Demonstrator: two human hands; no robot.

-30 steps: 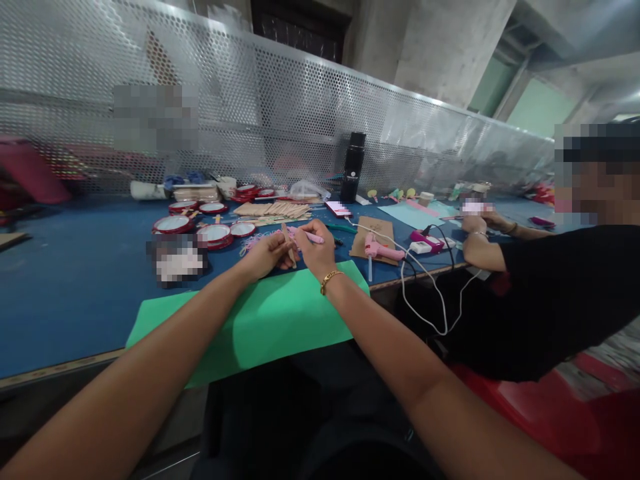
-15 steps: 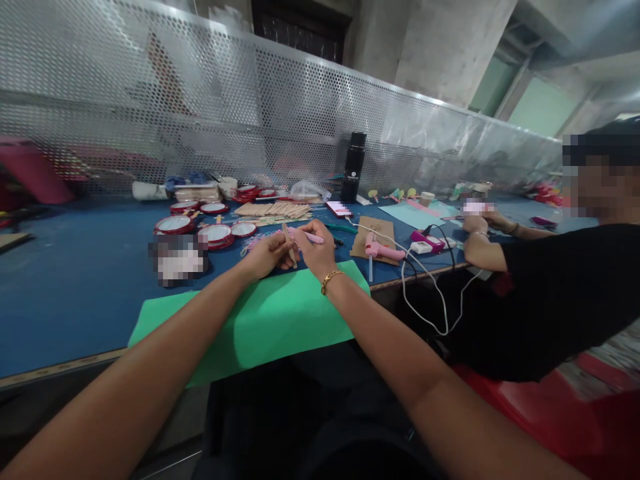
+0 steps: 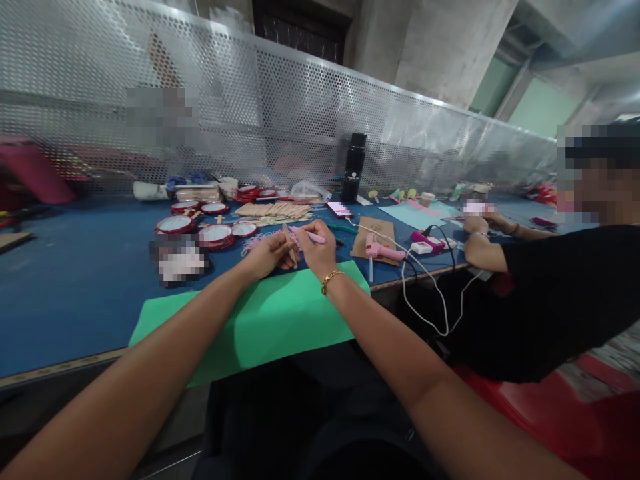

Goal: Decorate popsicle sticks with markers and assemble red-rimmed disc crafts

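My left hand (image 3: 265, 255) is closed on a thin wooden stick (image 3: 289, 245) at the far edge of a green paper sheet (image 3: 260, 320). My right hand (image 3: 317, 251), with a gold bracelet at the wrist, grips a pink pen (image 3: 309, 235) whose tip meets the top of the stick. The two hands touch each other above the sheet. Just beyond them lie a heap of wooden sticks (image 3: 273, 209) and several red-rimmed round lids (image 3: 215, 233).
A pink glue gun (image 3: 383, 251) with a white cable lies on brown card to the right, near a black bottle (image 3: 353, 167). A person in black sits at the right, hands on the blue table (image 3: 75, 280). A perforated metal screen (image 3: 250, 113) backs the table.
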